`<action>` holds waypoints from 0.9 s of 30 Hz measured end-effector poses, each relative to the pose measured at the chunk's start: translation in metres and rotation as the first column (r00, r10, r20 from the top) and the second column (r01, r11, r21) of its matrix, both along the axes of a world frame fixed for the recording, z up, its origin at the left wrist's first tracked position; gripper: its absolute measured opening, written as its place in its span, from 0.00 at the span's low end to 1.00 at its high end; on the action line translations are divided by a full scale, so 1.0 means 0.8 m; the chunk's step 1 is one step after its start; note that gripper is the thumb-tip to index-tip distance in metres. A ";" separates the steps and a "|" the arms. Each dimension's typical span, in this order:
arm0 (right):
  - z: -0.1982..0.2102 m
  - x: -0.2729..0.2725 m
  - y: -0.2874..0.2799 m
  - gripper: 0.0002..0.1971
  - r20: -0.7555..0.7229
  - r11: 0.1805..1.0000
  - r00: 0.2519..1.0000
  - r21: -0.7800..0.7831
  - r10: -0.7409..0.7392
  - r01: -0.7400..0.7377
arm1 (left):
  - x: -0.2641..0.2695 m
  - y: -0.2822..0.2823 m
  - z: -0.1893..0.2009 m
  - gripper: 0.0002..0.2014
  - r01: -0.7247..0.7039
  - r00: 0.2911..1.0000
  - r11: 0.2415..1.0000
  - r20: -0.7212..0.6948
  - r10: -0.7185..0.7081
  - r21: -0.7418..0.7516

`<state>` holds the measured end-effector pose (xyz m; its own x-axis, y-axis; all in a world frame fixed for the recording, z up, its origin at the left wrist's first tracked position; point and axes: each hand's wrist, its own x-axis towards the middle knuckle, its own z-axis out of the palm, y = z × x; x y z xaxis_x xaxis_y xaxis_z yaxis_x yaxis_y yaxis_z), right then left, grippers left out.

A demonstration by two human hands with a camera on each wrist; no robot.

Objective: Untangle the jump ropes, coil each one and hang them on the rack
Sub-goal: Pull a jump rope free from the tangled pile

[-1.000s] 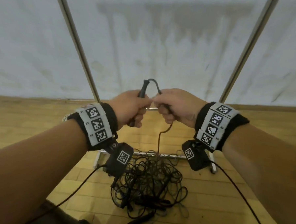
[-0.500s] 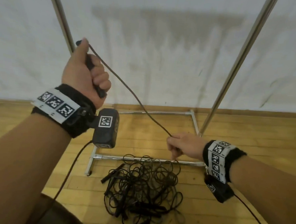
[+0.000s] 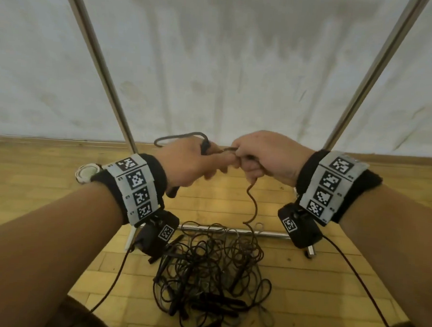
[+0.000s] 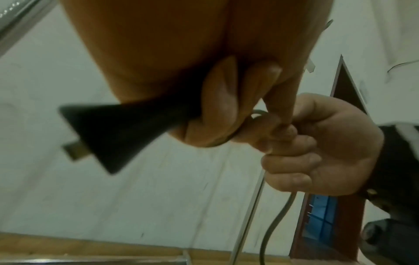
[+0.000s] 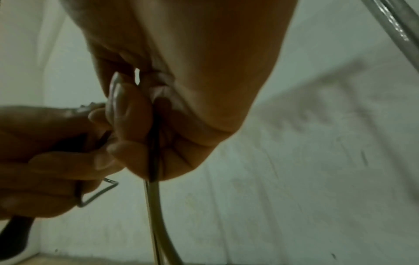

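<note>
Both hands meet in front of the chest, above the tangled heap of dark jump ropes (image 3: pixel 209 270) on the wooden floor. Our left hand (image 3: pixel 187 162) is clenched round a black tapered rope handle (image 4: pixel 118 132), whose long axis runs slantwise through the fist, butt end down and toward us. A short loop of thin dark cord (image 3: pixel 178 137) arches from the handle's upper end over the back of that hand. Our right hand (image 3: pixel 265 156) touches the left at the fingertips and grips the same cord, which leaves the fist downward (image 5: pixel 154 206) and hangs in slack waves straight to the heap. The heap lies directly below both hands, just in front of the base bar of the chrome tube rack (image 3: pixel 231 230), whose two uprights rise behind and to either side of it. We judge the right hand nearer the free run of cord, so the next length for coiling would be drawn upward from the heap through that hand.
</note>
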<state>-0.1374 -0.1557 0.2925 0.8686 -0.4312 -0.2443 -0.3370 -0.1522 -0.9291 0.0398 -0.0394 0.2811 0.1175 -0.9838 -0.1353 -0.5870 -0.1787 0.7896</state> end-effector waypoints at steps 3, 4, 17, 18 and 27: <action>0.005 0.001 -0.005 0.10 0.090 1.000 0.996 -0.012 -0.005 0.006 | 0.023 -0.006 0.002 0.24 -0.162 0.985 0.978 -0.074 0.153 -0.130; 0.003 0.002 -0.007 0.08 0.111 1.000 0.994 -0.004 -0.014 0.014 | 0.030 -0.006 0.002 0.21 -0.189 0.966 0.969 -0.207 0.154 -0.159; -0.140 -0.079 -0.038 0.16 -0.681 0.858 0.729 -0.326 0.078 -0.397 | 0.138 0.025 0.010 0.17 -0.771 0.564 0.635 -0.522 0.640 -0.054; -0.141 -0.083 -0.041 0.16 -0.708 0.842 0.704 -0.345 0.056 -0.414 | 0.135 0.026 0.004 0.16 -0.744 0.642 0.665 -0.348 0.683 -0.067; -0.041 -0.045 -0.007 0.16 -0.335 0.881 0.940 -0.460 -0.056 -0.112 | 0.026 0.012 -0.014 0.14 -0.118 0.990 0.991 -0.070 0.122 0.058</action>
